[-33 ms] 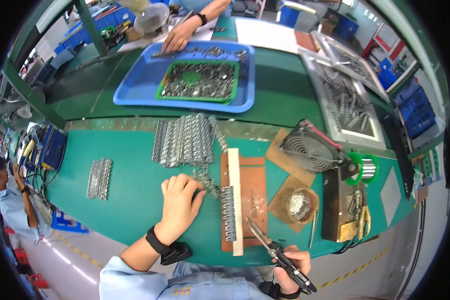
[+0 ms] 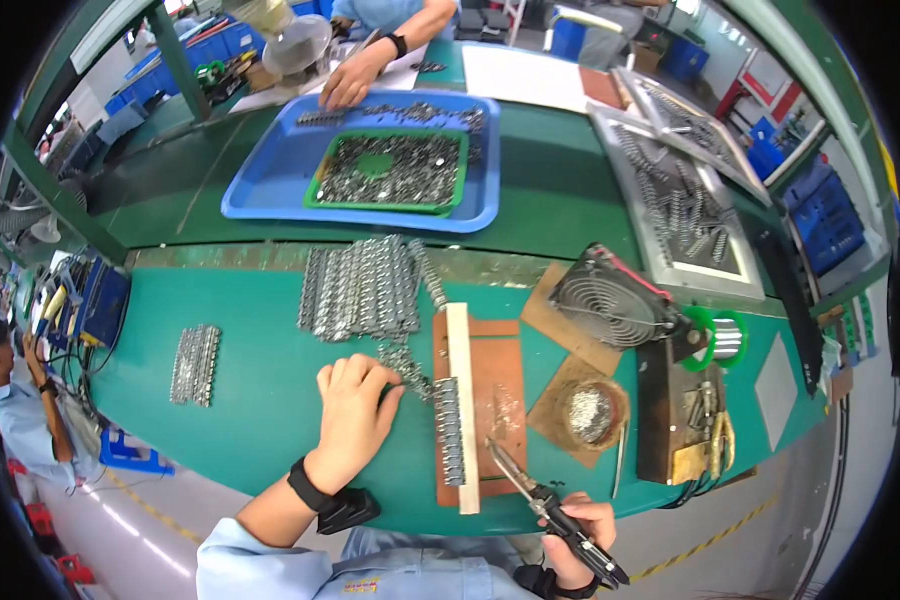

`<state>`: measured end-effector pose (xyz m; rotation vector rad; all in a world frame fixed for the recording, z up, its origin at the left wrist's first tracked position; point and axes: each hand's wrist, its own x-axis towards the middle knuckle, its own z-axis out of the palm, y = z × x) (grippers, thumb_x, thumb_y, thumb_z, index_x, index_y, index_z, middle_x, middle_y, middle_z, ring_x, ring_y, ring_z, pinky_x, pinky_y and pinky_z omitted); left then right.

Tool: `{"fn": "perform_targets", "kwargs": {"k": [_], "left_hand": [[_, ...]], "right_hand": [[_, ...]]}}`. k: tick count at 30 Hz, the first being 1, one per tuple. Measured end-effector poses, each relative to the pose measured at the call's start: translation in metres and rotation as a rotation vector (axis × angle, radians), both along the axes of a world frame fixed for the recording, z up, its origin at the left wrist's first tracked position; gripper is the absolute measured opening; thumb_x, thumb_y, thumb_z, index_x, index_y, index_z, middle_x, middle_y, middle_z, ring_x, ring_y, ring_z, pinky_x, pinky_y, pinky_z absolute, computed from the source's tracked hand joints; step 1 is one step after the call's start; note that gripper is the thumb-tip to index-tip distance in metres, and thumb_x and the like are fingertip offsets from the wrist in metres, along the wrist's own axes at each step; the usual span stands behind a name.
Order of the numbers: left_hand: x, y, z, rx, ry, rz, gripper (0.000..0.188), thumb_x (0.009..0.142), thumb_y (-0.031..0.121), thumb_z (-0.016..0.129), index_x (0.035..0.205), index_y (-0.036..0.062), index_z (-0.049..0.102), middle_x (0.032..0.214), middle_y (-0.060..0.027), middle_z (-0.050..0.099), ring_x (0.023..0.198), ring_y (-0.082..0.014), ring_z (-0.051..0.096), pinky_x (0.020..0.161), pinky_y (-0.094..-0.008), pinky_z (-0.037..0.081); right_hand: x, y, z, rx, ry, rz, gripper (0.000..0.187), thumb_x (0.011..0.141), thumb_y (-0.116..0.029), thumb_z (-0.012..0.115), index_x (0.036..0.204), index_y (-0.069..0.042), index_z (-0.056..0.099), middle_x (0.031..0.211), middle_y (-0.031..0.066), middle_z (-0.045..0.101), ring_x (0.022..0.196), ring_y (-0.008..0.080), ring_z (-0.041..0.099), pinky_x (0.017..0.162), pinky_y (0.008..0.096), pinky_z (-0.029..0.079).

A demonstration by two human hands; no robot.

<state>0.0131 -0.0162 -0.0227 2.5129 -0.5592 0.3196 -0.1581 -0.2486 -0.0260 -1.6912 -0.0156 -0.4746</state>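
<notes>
My left hand [image 2: 351,410] rests on the green table mat, its fingers curled on a strip of small metal parts [image 2: 408,368] beside a white bar [image 2: 462,400] lying on a brown board [image 2: 498,400]. A row of metal parts [image 2: 449,432] lines the bar's left side. My right hand [image 2: 582,535] grips a soldering iron [image 2: 530,487] by its black handle, tip pointing up-left over the board's lower end. Rows of metal parts [image 2: 365,288] lie beyond my left hand.
A blue tray [image 2: 270,180] holding a green tray [image 2: 390,170] of metal pieces sits farther back, where another person's hand [image 2: 350,80] works. A small fan [image 2: 610,300], solder spool [image 2: 715,338], tip-cleaner bowl [image 2: 590,412] and a smaller metal stack [image 2: 195,365] surround me.
</notes>
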Motion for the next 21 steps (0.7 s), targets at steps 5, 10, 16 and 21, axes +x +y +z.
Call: {"fn": "perform_targets", "kwargs": {"k": [5, 10, 16, 21], "left_hand": [[-0.008, 0.000, 0.015, -0.006, -0.080, 0.031, 0.013, 0.070, 0.006, 0.062, 0.081, 0.0068, 0.054, 0.080, -0.0061, 0.052, 0.077, -0.0239, 0.048, 0.072, -0.0346, 0.032], [-0.010, -0.002, 0.021, -0.134, 0.023, 0.051, 0.011, 0.071, 0.004, 0.061, 0.080, 0.0046, 0.054, 0.072, -0.0075, 0.054, 0.065, -0.0245, 0.050, 0.063, -0.0341, 0.037], [-0.018, 0.002, 0.031, -0.134, 0.092, -0.010, 0.007, 0.074, 0.003, 0.059, 0.079, 0.0012, 0.055, 0.071, -0.0081, 0.055, 0.059, -0.0252, 0.052, 0.053, -0.0330, 0.041], [-0.039, 0.004, 0.036, -0.325, 0.398, -0.002, 0.005, 0.077, 0.002, 0.058, 0.080, -0.0009, 0.056, 0.077, -0.0091, 0.058, 0.069, -0.0216, 0.058, 0.060, -0.0286, 0.045]], "right_hand": [[-0.010, 0.007, 0.007, 0.220, 0.077, -0.063, 0.039, 0.067, -0.014, 0.071, 0.093, -0.002, 0.045, 0.080, 0.0120, 0.053, 0.066, 0.0176, 0.054, 0.061, 0.0263, 0.045], [-0.007, 0.004, 0.007, 0.243, 0.128, -0.077, 0.040, 0.066, -0.012, 0.071, 0.095, -0.003, 0.044, 0.082, 0.0110, 0.052, 0.068, 0.0167, 0.054, 0.063, 0.0268, 0.045], [0.001, 0.007, -0.008, 0.305, 0.030, -0.041, 0.039, 0.067, 0.000, 0.070, 0.097, -0.002, 0.045, 0.086, 0.0120, 0.053, 0.071, 0.0151, 0.054, 0.063, 0.0239, 0.044], [0.013, 0.009, -0.018, 0.213, -0.026, -0.049, 0.041, 0.065, 0.001, 0.071, 0.097, -0.003, 0.045, 0.089, 0.0119, 0.051, 0.073, 0.0152, 0.053, 0.064, 0.0246, 0.044]]}}
